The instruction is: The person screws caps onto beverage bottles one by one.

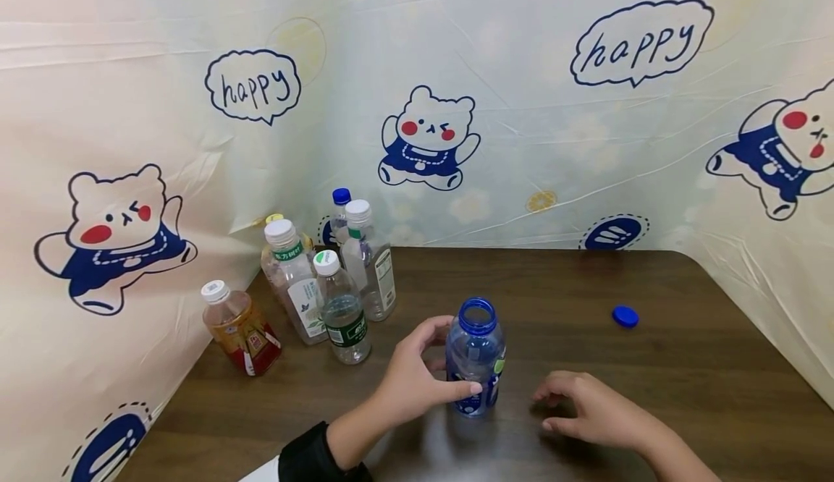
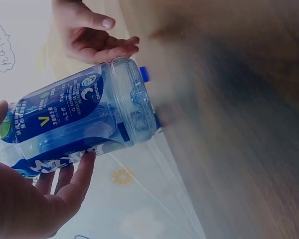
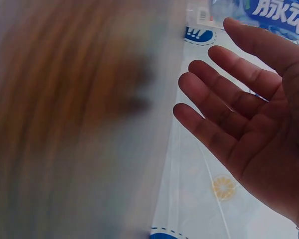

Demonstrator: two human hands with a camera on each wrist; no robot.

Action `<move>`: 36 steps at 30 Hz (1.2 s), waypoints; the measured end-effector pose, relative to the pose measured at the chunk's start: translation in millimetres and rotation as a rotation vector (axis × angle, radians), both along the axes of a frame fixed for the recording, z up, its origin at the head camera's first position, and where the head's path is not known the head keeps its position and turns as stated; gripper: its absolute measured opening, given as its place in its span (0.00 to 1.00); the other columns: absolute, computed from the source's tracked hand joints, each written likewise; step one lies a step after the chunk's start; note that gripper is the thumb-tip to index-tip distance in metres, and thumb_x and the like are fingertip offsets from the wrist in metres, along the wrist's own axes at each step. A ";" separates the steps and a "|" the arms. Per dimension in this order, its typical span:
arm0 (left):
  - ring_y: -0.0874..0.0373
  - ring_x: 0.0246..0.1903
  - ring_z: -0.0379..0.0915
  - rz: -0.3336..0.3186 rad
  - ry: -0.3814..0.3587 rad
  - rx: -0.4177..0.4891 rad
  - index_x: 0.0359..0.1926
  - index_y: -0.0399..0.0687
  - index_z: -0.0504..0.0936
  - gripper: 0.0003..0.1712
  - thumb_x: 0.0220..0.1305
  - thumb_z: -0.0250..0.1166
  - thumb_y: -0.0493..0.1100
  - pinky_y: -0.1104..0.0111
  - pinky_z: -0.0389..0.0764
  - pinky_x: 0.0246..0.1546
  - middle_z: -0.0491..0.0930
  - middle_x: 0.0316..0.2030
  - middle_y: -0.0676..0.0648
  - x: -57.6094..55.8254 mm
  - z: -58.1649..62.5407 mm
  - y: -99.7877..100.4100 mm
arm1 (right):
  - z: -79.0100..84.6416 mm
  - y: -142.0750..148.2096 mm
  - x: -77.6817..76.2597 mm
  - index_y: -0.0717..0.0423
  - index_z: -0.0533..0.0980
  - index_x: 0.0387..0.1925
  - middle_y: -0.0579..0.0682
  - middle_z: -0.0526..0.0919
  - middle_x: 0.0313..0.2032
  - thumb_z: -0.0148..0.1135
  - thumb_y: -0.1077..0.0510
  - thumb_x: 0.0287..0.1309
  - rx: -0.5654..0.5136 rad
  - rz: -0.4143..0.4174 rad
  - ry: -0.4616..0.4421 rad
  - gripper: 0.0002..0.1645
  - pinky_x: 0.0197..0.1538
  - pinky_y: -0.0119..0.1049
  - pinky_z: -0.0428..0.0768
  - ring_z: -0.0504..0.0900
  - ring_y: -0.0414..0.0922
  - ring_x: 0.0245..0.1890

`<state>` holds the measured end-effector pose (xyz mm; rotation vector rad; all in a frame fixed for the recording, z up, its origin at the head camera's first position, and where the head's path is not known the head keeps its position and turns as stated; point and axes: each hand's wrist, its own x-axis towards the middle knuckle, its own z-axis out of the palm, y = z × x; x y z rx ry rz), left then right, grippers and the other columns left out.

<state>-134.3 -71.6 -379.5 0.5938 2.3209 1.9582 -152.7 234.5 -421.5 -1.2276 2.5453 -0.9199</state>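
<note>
A clear blue plastic bottle (image 1: 474, 355) stands upright near the middle of the table, its mouth uncapped. My left hand (image 1: 423, 381) grips it from the left side, thumb across the front and fingers behind. In the left wrist view the bottle (image 2: 79, 107) shows its dark blue printed label, with the fingers and thumb around it. Whether its base touches the wood is hard to tell. To the right of the bottle, apart from it, my right hand (image 1: 596, 409) hovers with relaxed fingers. The right wrist view shows that palm (image 3: 264, 134) holding nothing. A blue cap (image 1: 625, 316) lies farther back on the right.
Several bottles cluster at the back left, among them a green-labelled water bottle (image 1: 345, 315) and a tall clear bottle (image 1: 371, 265). A bottle of reddish-brown drink (image 1: 242, 330) stands at the table's left edge. A printed curtain (image 1: 521, 142) hangs behind the brown table (image 1: 560, 294).
</note>
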 end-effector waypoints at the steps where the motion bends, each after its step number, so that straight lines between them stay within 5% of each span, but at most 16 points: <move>1: 0.55 0.53 0.73 -0.003 0.000 0.000 0.61 0.57 0.72 0.41 0.45 0.81 0.43 0.67 0.81 0.47 0.76 0.53 0.52 1.9 0.6 -0.9 | 0.5 1.3 -0.5 0.54 0.80 0.43 0.39 0.81 0.39 0.70 0.54 0.57 0.010 -0.001 -0.009 0.13 0.38 0.36 0.81 0.78 0.35 0.38; 6: 0.55 0.53 0.73 0.004 0.015 -0.006 0.61 0.57 0.72 0.41 0.45 0.80 0.43 0.68 0.80 0.47 0.77 0.52 0.53 8.1 1.4 -4.6 | -0.5 20.4 -12.1 0.53 0.81 0.42 0.39 0.81 0.38 0.71 0.53 0.55 0.060 0.016 0.011 0.14 0.35 0.34 0.81 0.78 0.34 0.36; 9: 0.55 0.53 0.74 0.019 0.028 -0.006 0.61 0.57 0.72 0.41 0.44 0.81 0.43 0.68 0.81 0.47 0.77 0.52 0.53 9.7 0.9 -6.5 | -2.7 43.4 -29.0 0.55 0.81 0.38 0.41 0.81 0.35 0.74 0.56 0.51 0.102 -0.014 0.102 0.13 0.33 0.34 0.79 0.78 0.34 0.34; 13: 0.54 0.52 0.74 0.025 0.025 -0.009 0.60 0.57 0.73 0.41 0.44 0.81 0.43 0.68 0.81 0.46 0.77 0.52 0.52 11.3 0.5 -8.5 | -4.0 80.9 -56.8 0.57 0.81 0.33 0.46 0.81 0.33 0.76 0.61 0.45 0.212 -0.166 0.268 0.12 0.35 0.40 0.80 0.80 0.42 0.34; 17: 0.54 0.53 0.74 0.024 0.008 -0.021 0.60 0.56 0.73 0.41 0.45 0.81 0.44 0.67 0.81 0.46 0.77 0.52 0.52 12.5 0.0 -10.7 | -4.0 114.6 -84.1 0.64 0.80 0.35 0.64 0.77 0.40 0.76 0.64 0.41 0.305 -0.360 0.346 0.17 0.43 0.55 0.79 0.79 0.61 0.40; 22: 0.53 0.53 0.73 0.025 -0.014 -0.034 0.61 0.55 0.73 0.40 0.46 0.81 0.45 0.66 0.81 0.47 0.77 0.52 0.51 15.2 -0.8 -14.6 | -0.3 133.1 -111.4 0.73 0.76 0.45 0.80 0.65 0.48 0.74 0.64 0.44 0.342 -0.518 0.244 0.26 0.46 0.66 0.74 0.72 0.75 0.45; 29: 0.53 0.53 0.73 0.031 -0.018 -0.050 0.61 0.55 0.72 0.41 0.46 0.81 0.46 0.66 0.81 0.46 0.77 0.52 0.51 17.0 2.0 -19.1 | 5.1 136.7 -139.8 0.73 0.75 0.46 0.80 0.66 0.44 0.71 0.58 0.48 0.373 -0.601 0.113 0.27 0.46 0.65 0.73 0.70 0.74 0.45; 36: 0.53 0.53 0.73 0.027 -0.024 -0.064 0.61 0.55 0.72 0.40 0.46 0.80 0.46 0.65 0.81 0.47 0.77 0.53 0.51 18.2 3.0 -19.9 | 1.7 133.4 -147.4 0.72 0.76 0.42 0.73 0.74 0.38 0.72 0.57 0.48 0.407 -0.614 0.016 0.25 0.49 0.62 0.73 0.70 0.68 0.43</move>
